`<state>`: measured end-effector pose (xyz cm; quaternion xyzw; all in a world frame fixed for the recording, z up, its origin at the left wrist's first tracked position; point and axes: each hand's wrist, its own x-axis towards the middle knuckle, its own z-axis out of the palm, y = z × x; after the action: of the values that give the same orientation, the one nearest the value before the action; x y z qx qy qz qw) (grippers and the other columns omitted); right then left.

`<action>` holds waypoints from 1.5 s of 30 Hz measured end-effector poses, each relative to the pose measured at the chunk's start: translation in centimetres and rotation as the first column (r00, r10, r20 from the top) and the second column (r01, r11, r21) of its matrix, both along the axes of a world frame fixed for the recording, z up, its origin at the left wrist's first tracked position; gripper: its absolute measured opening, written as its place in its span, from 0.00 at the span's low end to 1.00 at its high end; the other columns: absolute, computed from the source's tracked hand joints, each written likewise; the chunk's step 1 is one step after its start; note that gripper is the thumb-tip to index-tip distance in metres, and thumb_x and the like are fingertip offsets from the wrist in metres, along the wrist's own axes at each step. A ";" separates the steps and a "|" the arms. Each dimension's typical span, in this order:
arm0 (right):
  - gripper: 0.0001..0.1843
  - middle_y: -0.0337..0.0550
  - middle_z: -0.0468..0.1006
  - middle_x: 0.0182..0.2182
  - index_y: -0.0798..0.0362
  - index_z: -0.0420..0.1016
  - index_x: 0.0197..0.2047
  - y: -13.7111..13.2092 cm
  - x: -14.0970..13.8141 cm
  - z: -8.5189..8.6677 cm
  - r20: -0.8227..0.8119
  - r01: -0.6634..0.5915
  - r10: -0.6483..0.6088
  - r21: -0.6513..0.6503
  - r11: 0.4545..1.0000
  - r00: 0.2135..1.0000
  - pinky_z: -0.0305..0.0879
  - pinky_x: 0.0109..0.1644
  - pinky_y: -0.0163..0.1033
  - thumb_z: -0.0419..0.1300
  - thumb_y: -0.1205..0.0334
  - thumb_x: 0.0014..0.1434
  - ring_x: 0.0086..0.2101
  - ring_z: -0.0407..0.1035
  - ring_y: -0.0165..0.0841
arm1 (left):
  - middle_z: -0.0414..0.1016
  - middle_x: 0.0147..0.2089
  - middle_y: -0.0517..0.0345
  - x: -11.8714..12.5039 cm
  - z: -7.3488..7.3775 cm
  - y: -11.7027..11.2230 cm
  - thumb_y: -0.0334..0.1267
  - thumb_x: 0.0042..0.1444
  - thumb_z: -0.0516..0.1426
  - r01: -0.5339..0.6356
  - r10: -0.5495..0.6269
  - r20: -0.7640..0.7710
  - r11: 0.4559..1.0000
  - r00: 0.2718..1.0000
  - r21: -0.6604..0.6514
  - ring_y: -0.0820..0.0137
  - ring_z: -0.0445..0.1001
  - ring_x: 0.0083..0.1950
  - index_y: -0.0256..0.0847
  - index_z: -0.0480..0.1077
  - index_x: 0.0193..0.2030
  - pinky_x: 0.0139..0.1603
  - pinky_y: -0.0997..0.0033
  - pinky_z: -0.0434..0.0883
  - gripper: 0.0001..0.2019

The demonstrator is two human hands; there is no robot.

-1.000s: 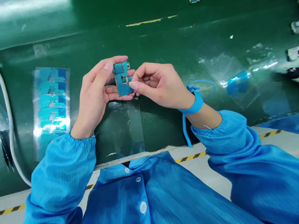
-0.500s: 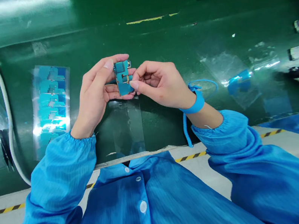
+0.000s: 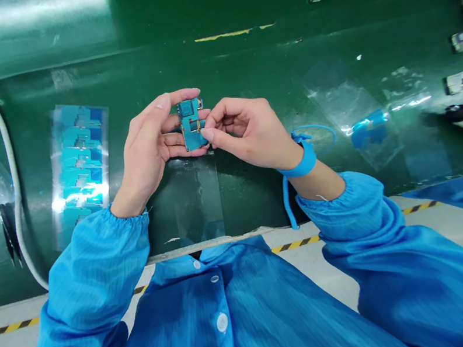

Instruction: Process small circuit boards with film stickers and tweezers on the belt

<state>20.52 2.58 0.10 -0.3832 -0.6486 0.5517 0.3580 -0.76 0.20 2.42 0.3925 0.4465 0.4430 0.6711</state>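
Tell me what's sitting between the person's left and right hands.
The head view shows a small teal circuit board between the left hand and the right hand, with the fingers of both hands holding it at its edges.

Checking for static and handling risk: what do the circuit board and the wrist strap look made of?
The circuit board looks like rigid laminate, probably fibreglass, under a smooth blue coating, with gold-coloured metal showing at its contacts. The wrist strap looks like matt blue woven fabric, though it could be soft plastic. Its coiled cord looks like smooth plastic.

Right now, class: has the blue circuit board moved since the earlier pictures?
No, not clearly: the blue circuit board sits just above the clear plastic sheet as before.
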 end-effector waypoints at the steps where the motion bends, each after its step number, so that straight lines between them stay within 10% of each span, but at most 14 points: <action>1: 0.20 0.40 0.79 0.33 0.50 0.76 0.37 0.0 0.0 0.0 0.006 0.003 -0.003 -0.005 1.000 1.000 0.80 0.40 0.42 0.77 0.46 0.65 0.32 0.76 0.33 | 0.89 0.53 0.50 0.0 0.0 0.0 0.62 0.74 0.59 0.000 0.000 -0.011 1.000 1.000 -0.001 0.52 0.90 0.46 0.47 0.82 0.60 0.47 0.50 0.90 0.24; 14: 0.17 0.41 0.80 0.33 0.50 0.77 0.37 0.1 0.1 -0.3 0.027 0.014 -0.015 0.045 0.999 1.000 0.80 0.40 0.39 0.77 0.50 0.65 0.35 0.76 0.33 | 0.88 0.51 0.49 0.0 -0.8 -0.1 0.45 0.70 0.67 0.015 -0.016 0.009 0.996 1.000 0.087 0.54 0.91 0.50 0.42 0.79 0.66 0.47 0.59 0.90 0.21; 23: 0.14 0.39 0.79 0.31 0.51 0.77 0.37 0.2 0.1 -0.3 0.002 0.003 -0.003 0.030 1.000 1.000 0.78 0.39 0.38 0.76 0.54 0.65 0.33 0.74 0.31 | 0.88 0.57 0.49 -0.3 -2.2 0.1 0.54 0.71 0.66 0.099 -0.083 -0.077 0.968 0.994 0.230 0.56 0.91 0.51 0.44 0.73 0.71 0.51 0.60 0.91 0.28; 45: 0.23 0.43 0.80 0.37 0.51 0.77 0.40 0.0 -0.1 -0.6 0.026 0.035 -0.041 0.199 0.979 0.999 0.79 0.45 0.41 0.71 0.38 0.70 0.41 0.76 0.36 | 0.87 0.59 0.47 -0.1 0.0 -0.1 0.45 0.69 0.64 0.031 -0.032 0.025 0.999 0.999 0.030 0.57 0.90 0.51 0.41 0.75 0.67 0.50 0.59 0.91 0.22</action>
<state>20.40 2.62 -0.51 -0.3663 -0.6982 0.4715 0.3951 -0.87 0.12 2.44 0.4038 0.4250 0.4439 0.6777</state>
